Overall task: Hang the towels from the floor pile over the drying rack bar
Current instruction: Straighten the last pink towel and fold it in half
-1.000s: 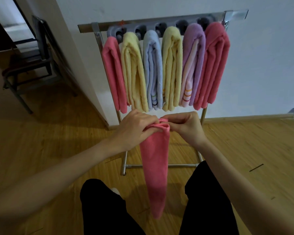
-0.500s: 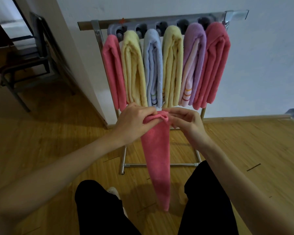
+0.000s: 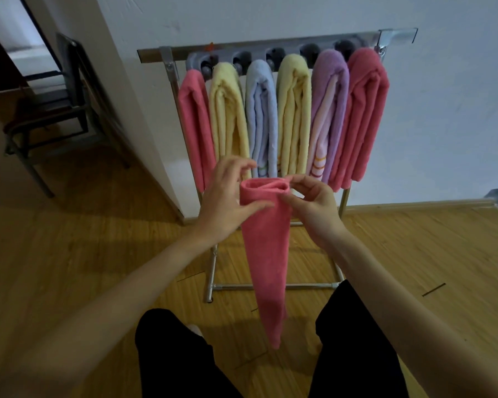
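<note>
Before the rack (image 3: 273, 46), folded pink towel (image 3: 268, 254) hanging long, pinched by both hands (image 3: 273, 196).

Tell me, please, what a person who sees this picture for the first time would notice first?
First, the pink towel hanging long in the centre, pinched at its folded top by the left hand and the right hand. Behind it, six folded towels in pink, yellow, blue and purple hang side by side over the drying rack bar against the white wall.

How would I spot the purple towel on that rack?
Find the metal drying rack against the white wall. Six folded towels hang along its bar; the purple towel is second from the right, the only purple one, with a pale striped end.
</note>
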